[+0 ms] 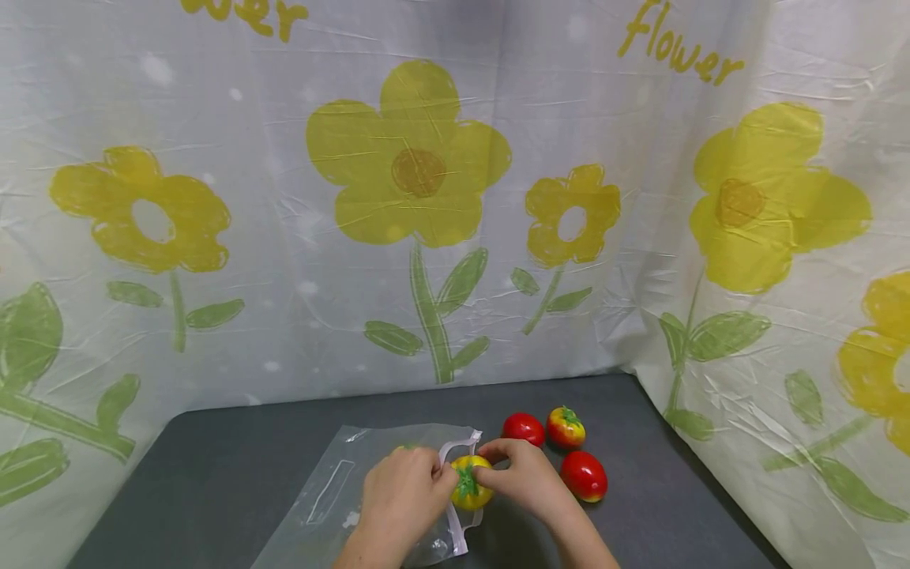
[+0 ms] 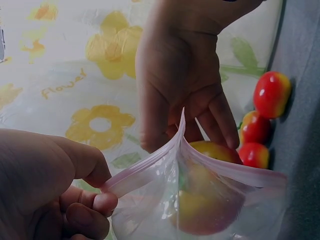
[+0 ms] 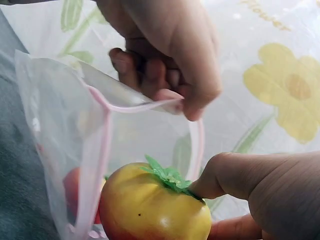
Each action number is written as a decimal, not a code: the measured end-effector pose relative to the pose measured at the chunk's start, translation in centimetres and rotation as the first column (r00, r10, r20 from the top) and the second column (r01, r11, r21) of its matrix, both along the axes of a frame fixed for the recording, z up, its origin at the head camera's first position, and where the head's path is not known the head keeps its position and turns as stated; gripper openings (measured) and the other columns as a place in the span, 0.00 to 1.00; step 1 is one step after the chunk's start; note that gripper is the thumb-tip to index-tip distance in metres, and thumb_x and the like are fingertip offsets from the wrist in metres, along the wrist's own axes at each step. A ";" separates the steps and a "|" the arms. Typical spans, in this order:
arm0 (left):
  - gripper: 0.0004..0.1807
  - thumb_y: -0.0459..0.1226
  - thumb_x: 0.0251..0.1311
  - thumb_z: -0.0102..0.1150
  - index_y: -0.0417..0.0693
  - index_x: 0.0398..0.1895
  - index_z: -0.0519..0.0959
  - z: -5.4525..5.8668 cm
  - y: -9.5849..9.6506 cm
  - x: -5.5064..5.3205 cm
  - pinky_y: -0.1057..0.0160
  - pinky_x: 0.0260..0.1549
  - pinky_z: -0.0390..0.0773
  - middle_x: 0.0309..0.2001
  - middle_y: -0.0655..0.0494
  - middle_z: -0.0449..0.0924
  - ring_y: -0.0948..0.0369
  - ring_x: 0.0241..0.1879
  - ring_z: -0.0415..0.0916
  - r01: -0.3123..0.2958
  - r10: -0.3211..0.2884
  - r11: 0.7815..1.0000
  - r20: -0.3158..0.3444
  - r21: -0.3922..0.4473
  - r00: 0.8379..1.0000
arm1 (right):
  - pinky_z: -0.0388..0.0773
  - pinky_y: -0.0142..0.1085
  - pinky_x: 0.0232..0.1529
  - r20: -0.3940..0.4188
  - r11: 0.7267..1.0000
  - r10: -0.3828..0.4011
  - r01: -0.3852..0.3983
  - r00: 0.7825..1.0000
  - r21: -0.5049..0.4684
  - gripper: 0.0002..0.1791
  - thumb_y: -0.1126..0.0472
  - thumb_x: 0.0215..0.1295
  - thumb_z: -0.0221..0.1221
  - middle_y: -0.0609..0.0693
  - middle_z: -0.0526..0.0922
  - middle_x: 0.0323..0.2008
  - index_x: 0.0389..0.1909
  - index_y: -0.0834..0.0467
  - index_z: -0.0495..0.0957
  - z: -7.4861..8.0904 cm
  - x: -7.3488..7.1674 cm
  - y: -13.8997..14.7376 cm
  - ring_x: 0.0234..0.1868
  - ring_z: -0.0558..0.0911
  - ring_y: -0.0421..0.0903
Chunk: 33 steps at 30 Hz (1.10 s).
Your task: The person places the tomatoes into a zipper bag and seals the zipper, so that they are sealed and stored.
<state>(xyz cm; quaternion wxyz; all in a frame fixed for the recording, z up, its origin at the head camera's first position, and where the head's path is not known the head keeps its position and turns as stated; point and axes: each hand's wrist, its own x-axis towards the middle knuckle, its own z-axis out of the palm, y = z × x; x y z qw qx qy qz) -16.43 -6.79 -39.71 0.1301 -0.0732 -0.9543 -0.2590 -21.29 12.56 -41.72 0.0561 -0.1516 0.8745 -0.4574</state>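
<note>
A yellow-and-red tomato (image 1: 472,484) with a green leafy top sits at the mouth of a clear zip bag (image 1: 334,474). My right hand (image 1: 526,480) grips this tomato, thumb beside the green top in the right wrist view. At the bag's pink-edged rim (image 2: 145,165), my left hand (image 2: 55,185) pinches the plastic between thumb and fingers, and the mouth stands spread. Through the plastic, the lower part of the held tomato (image 2: 205,210) shows in the left wrist view. Another reddish fruit (image 3: 75,187) appears through the bag in the right wrist view.
Right of my right hand lie two red fruits (image 1: 584,476) (image 1: 523,427) and a red-yellow tomato (image 1: 565,427) with a green top. All rest on a dark grey table (image 1: 235,458). A flower-printed curtain (image 1: 284,237) hangs along the back and right side.
</note>
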 end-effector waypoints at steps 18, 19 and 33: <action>0.22 0.40 0.55 0.57 0.56 0.09 0.59 0.0 0.0 0.2 0.64 0.14 0.50 0.13 0.67 0.50 0.67 0.15 0.48 0.024 -0.024 1.000 -0.022 0.007 0.999 | 0.78 0.36 0.32 -0.097 0.993 0.113 -0.108 0.989 0.051 0.15 0.59 0.52 0.65 0.45 0.86 0.37 0.41 0.58 0.87 -2.5 -0.2 -2.6 0.35 0.81 0.46; 0.22 0.40 0.54 0.57 0.56 0.09 0.58 -0.1 0.0 0.3 0.64 0.14 0.50 0.13 0.67 0.50 0.67 0.15 0.47 0.024 -0.024 1.000 -0.029 0.009 0.999 | 0.78 0.36 0.32 -0.101 0.993 0.115 -0.110 0.988 0.051 0.14 0.60 0.52 0.65 0.44 0.86 0.37 0.41 0.58 0.87 -2.6 -0.2 -2.7 0.34 0.82 0.45; 0.22 0.41 0.52 0.58 0.57 0.08 0.57 -0.2 0.3 0.3 0.62 0.13 0.51 0.13 0.68 0.50 0.66 0.17 0.48 -0.001 -0.001 1.000 -0.100 -0.021 0.995 | 0.72 0.33 0.25 -0.169 0.990 0.139 -0.136 0.976 0.029 0.05 0.61 0.53 0.67 0.39 0.76 0.24 0.30 0.54 0.80 -4.3 0.1 -3.9 0.24 0.73 0.35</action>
